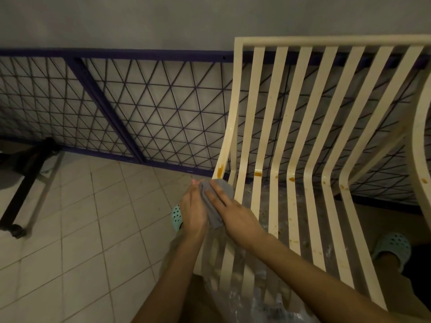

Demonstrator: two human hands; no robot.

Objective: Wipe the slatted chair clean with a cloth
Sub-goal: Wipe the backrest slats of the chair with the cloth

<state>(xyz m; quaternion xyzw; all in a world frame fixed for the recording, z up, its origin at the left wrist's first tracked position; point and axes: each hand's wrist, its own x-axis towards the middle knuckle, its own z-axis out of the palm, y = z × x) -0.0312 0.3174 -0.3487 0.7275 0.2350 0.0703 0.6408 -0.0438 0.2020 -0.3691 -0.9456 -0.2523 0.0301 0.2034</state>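
A cream slatted chair [300, 141] fills the right half of the head view, its back rising toward the wall and its seat running toward me. Brown stains dot the slats around the bend between back and seat. A grey cloth [212, 206] lies over the chair's left edge rail just below that bend. My left hand [193, 213] holds the cloth from the left side. My right hand [231, 213] presses on it from the right with straight fingers, resting against the first slats.
A purple-framed wire mesh panel [144, 108] leans along the grey wall behind the chair. A black stand with a wheel [21, 183] occupies the left edge. Pale floor tiles [81, 229] lie to the left. Clear plastic sheeting [251, 294] lies under the seat. My teal clogs [394, 245] show beside it.
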